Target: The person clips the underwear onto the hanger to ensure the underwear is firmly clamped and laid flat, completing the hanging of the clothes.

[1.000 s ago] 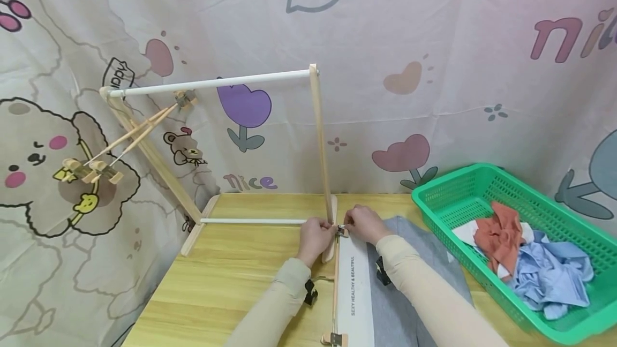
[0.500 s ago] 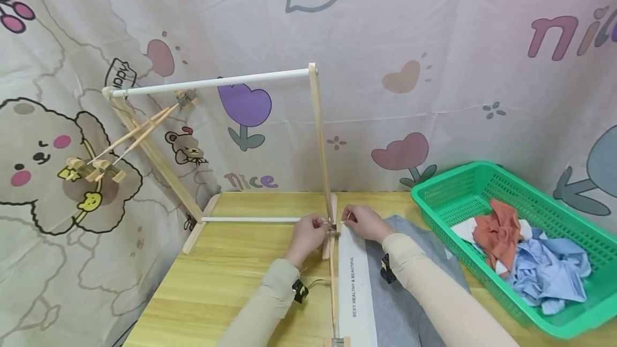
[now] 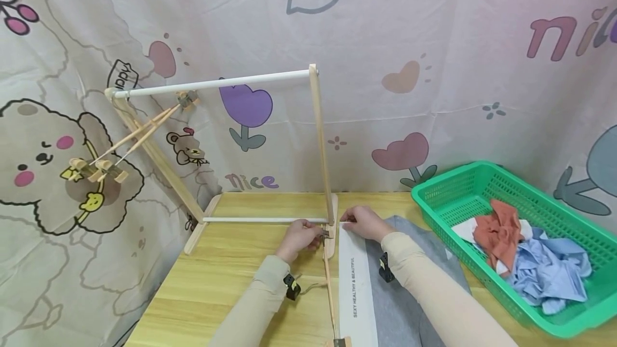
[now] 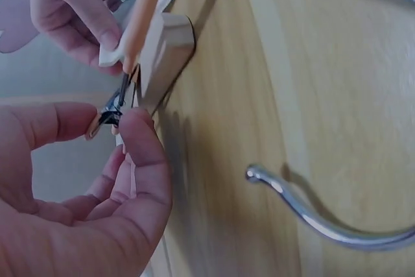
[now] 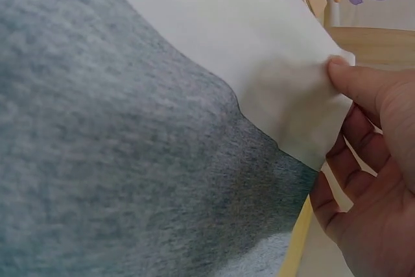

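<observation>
My left hand (image 3: 298, 241) pinches the metal clip (image 3: 325, 234) at the far end of a wooden clip hanger (image 3: 329, 288). The hanger's silver hook (image 4: 311, 218) points to the right in the left wrist view. My right hand (image 3: 365, 224) holds the far corner of a white waistband (image 3: 355, 288) between thumb and fingers. This band, printed with dark letters, belongs to a grey garment (image 3: 400, 304) spread on the table. A narrow gap separates the far clip from the waistband. The hanger's other clip (image 3: 339, 342) sits at the bottom edge of the head view.
A wooden rack (image 3: 320, 143) with white rods (image 3: 217, 83) stands behind the hands. More clip hangers (image 3: 144, 126) hang on its left. At right, a green basket (image 3: 443, 218) holds an orange cloth (image 3: 501, 232) and a blue cloth (image 3: 549, 269).
My left hand has drawn the hanger's far end and its clip leftward, away from the waistband. The right hand stays at the band's corner, nearly unmoved.
</observation>
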Demonstrator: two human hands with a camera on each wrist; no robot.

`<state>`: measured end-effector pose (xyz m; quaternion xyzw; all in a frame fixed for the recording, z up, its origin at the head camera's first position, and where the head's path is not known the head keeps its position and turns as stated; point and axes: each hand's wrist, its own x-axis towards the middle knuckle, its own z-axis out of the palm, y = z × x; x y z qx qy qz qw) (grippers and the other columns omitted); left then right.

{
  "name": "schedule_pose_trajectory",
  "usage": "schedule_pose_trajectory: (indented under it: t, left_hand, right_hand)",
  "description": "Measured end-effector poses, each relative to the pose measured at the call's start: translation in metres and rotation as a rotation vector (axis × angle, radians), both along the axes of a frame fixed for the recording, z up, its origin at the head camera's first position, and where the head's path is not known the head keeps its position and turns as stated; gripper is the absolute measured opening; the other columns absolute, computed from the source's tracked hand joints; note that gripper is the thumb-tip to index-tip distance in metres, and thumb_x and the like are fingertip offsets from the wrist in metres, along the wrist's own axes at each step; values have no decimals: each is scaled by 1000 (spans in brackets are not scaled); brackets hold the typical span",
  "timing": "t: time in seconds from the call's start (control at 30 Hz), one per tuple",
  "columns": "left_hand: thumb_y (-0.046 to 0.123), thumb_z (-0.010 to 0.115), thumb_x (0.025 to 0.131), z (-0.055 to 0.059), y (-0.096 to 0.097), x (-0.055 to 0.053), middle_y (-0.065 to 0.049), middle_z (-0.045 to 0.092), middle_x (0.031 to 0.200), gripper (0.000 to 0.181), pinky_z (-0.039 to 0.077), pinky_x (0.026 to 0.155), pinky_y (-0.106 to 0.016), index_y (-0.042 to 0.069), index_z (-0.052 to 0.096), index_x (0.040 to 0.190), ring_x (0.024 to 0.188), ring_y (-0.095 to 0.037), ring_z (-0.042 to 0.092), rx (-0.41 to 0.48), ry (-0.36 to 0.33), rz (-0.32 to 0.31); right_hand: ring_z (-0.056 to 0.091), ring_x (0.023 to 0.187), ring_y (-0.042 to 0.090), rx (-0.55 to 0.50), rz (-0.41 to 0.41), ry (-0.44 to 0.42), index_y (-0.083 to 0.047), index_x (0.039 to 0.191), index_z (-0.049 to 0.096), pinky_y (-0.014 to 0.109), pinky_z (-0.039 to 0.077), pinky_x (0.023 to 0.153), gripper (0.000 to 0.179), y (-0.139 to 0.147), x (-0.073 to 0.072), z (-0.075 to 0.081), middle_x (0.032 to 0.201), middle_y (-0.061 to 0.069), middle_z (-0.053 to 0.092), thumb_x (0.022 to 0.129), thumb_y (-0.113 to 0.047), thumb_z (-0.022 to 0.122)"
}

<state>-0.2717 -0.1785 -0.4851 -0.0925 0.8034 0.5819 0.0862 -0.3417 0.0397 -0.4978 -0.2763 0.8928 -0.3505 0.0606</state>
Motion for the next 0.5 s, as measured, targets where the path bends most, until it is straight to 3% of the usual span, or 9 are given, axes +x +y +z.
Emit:
schedule_pose_trajectory:
  t: [0.3,0.5]
  left_hand:
    - [27,72,103,-10,-9,-4,-4,71,78,32,57,60,-19,-5,76,100,63,-9,63,18,-93,-116]
    - [26,70,104,-10,-15,-5,-1,67,76,33,56,60,-18,-6,75,107,63,-8,61,88,-121,-159]
  right_hand:
    - [58,76,9,-13,-34,-22,-10,93,78,28,50,73,9,2,-1,-4,84,-2,71,101,-13,74]
    - [57,76,9,-31,-42,-37,-12,91,76,26,49,71,10,3,-2,-1,82,-3,68,101,-15,75]
